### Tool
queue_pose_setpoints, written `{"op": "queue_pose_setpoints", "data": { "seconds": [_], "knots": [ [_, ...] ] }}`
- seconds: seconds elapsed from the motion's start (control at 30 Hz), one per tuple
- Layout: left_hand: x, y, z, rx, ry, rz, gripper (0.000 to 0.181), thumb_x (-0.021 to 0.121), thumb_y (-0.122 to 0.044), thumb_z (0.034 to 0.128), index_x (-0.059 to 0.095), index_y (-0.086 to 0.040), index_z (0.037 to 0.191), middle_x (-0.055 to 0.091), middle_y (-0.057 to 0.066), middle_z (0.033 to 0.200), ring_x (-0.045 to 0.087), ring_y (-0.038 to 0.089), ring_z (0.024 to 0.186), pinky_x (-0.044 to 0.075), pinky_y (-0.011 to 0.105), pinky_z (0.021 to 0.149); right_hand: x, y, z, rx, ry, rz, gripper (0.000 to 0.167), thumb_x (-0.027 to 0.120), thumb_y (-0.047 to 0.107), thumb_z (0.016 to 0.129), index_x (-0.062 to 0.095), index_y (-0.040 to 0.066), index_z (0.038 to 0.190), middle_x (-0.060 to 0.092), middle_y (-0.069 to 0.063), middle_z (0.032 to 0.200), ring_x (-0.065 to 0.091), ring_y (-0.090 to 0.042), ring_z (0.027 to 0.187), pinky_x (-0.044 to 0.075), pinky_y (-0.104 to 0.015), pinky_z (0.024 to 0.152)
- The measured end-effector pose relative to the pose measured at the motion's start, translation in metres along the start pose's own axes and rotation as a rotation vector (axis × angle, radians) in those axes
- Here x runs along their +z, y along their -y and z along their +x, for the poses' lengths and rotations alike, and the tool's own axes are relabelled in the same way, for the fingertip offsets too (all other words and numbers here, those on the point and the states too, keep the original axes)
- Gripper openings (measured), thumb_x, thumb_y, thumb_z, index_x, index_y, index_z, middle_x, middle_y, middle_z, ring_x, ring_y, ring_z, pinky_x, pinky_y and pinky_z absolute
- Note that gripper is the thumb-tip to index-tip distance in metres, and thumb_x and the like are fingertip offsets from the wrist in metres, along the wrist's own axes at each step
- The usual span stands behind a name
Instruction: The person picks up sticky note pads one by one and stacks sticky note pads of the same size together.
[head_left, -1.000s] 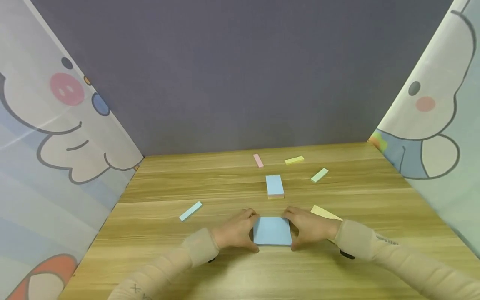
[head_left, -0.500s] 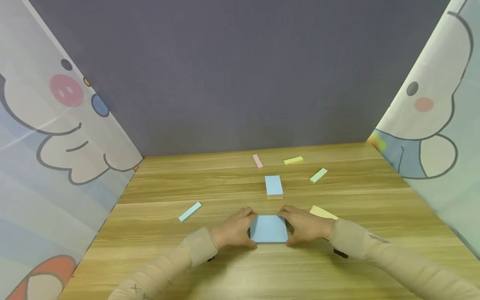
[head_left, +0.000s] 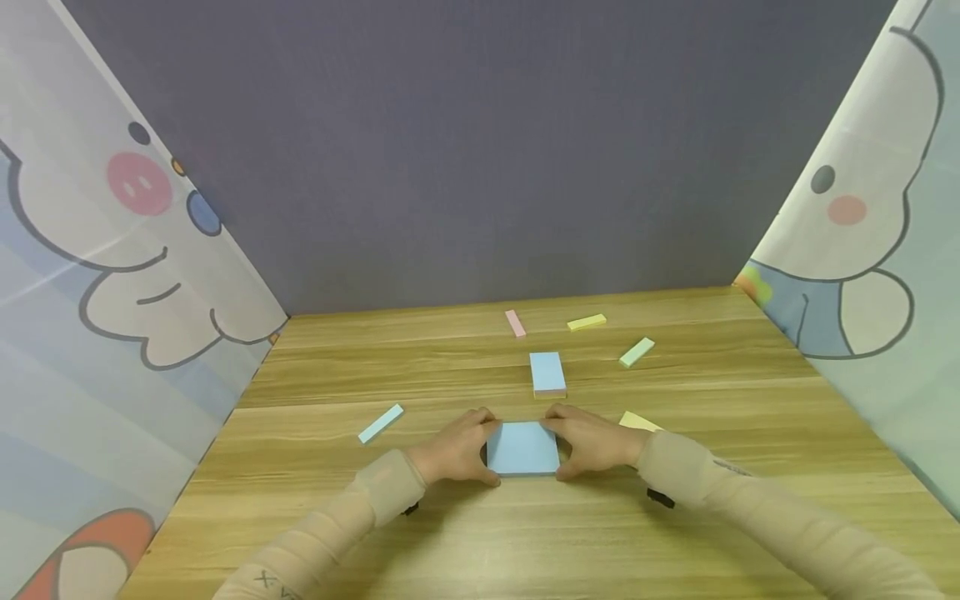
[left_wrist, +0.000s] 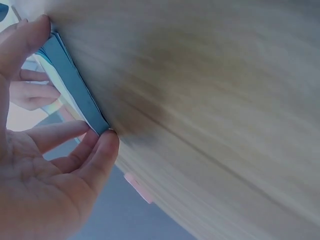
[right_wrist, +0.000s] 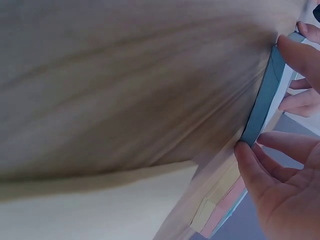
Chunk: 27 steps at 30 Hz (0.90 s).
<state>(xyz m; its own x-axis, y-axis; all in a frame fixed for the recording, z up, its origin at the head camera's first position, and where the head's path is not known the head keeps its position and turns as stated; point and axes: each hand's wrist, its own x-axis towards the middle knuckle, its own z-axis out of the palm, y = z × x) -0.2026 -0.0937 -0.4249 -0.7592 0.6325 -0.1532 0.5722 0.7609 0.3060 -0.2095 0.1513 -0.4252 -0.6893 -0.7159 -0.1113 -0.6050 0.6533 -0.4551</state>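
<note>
Leftward and slightly toward the far side: that is how the blue pad (head_left: 522, 450) has moved since a second ago, and the left hand (head_left: 452, 448) and right hand (head_left: 595, 442) have gone with it. Reading from the left on my head feed, I first see the blue strip (head_left: 381, 423), lying aslant, well apart from everything else. Next, the left hand pinches the pad's left side, thumb at the near corner, fingers at the far one. On the far side of the table (head_left: 495, 550) lies the pink strip (head_left: 515, 323).

What matters most to me is that the pad sits squarely between the hands, neither one nearer. Its longer side appears to run left to right, though my slanted view may shorten its depth. I cannot tell whether its underside touches the wood.

Just beyond it, slightly right, is the stack (head_left: 547, 372), blue on top, its own length running near to far, so the two lie crosswise. Farther off is the yellow strip (head_left: 587, 322). The right hand mirrors the left, gripping the pad's right corners. Past it are the green strip (head_left: 637, 352), farther away, and the yellow pad (head_left: 637, 421), partly hidden behind the wrist.
</note>
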Motion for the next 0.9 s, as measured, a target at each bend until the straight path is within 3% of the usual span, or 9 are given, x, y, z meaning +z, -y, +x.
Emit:
{"op": "queue_pose_setpoints", "data": {
  "seconds": [0.47, 0.9],
  "knots": [
    [-0.002, 0.018, 0.000, -0.020, -0.006, -0.029, 0.085, 0.078, -0.039, 0.0692, 0.042, 0.003, 0.134, 0.045, 0.011, 0.129, 0.047, 0.023, 0.115, 0.044, 0.033, 0.095, 0.004, 0.000, 0.018, -0.016, -0.038, -0.001, 0.073, 0.078, 0.028, 0.070, 0.049, -0.007, 0.127, 0.047, -0.015, 0.124, 0.050, -0.025, 0.108, 0.046, -0.039, 0.089],
    [-0.010, 0.026, 0.003, -0.031, 0.000, -0.036, 0.085, 0.076, -0.040, 0.0709, 0.040, 0.003, 0.135, 0.043, 0.011, 0.132, 0.044, 0.024, 0.118, 0.042, 0.034, 0.097, -0.001, 0.002, 0.026, 0.010, -0.024, 0.022, 0.075, 0.076, 0.025, 0.074, 0.043, -0.011, 0.130, 0.038, -0.024, 0.135, 0.042, -0.035, 0.121, 0.040, -0.044, 0.099]
  ]
}}
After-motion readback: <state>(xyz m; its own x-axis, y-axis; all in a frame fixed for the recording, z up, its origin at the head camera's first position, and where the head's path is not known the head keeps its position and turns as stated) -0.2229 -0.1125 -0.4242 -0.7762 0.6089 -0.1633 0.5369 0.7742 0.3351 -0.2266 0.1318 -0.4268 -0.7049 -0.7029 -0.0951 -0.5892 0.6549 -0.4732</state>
